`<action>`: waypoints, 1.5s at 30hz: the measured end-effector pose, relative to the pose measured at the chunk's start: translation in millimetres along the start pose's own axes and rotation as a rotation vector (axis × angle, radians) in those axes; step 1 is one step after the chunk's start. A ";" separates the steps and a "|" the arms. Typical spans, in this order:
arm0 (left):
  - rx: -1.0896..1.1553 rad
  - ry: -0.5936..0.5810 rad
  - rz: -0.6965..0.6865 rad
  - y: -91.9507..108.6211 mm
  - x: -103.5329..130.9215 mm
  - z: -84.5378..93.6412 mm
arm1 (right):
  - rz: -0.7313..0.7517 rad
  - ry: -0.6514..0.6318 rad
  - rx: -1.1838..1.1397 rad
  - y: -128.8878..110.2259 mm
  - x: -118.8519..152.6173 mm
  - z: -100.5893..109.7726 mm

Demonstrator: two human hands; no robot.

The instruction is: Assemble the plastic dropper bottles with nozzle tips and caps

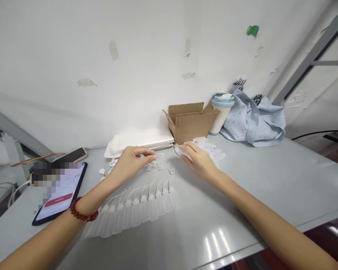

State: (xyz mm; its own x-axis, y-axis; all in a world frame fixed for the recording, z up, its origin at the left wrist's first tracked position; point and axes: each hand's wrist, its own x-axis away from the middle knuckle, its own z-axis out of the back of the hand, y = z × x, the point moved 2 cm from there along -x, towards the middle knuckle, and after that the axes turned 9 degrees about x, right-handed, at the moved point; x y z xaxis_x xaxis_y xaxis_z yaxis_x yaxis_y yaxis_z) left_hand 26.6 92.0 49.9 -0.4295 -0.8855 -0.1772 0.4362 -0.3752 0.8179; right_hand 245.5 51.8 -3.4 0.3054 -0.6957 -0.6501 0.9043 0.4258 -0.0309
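Before you rises a white wall (146,48) with torn tape scraps (113,50); your grey table (242,180) meets it. Metal frames (304,60) stand at both sides; light glints off the tabletop.

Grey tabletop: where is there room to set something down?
The grey tabletop is bare right of the right forearm, in front of the blue bag, and between that forearm and the row of translucent plastic pieces. It is crowded at left around the lit phone, and along the wall by the cardboard box and lidded cup.
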 end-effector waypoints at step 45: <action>-0.518 -0.311 -0.406 -4.9 -1.7 -37.0 | 0.104 0.127 -0.051 -21.3 0.1 16.7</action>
State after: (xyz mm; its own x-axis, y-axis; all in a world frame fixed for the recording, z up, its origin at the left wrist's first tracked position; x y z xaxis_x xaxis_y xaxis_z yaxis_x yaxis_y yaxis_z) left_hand 54.5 85.2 25.9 -0.8081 -0.5591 -0.1853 0.4799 -0.8074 0.3432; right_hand 231.2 33.0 9.8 0.3534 -0.5694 -0.7422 0.8524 0.5228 0.0049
